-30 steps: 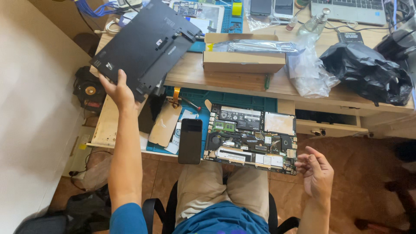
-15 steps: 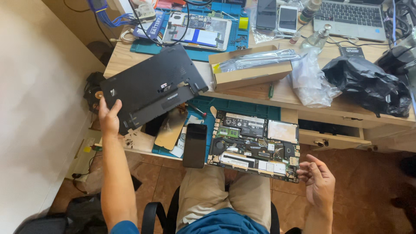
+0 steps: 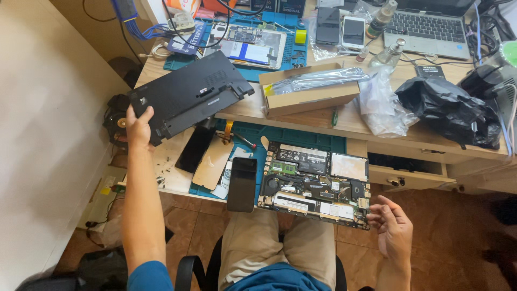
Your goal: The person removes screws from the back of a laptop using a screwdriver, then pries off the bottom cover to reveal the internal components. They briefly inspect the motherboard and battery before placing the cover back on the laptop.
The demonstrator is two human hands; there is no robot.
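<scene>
My left hand grips the near left corner of a black laptop bottom cover, which lies tilted across the left end of the wooden desk. An opened laptop with its circuit board, fan and battery exposed rests on the pull-out shelf in front of my lap. My right hand hovers empty, fingers loosely spread, just off the opened laptop's near right corner. A black phone lies face down to the left of the opened laptop.
A blue work mat lies under the opened laptop. On the desk are a cardboard box, a clear plastic bag, a black bag, a silver laptop, two phones and a second blue mat with parts.
My left hand has lowered the black cover from raised in the air down toward the desk's left end. My right hand stays beside the opened laptop.
</scene>
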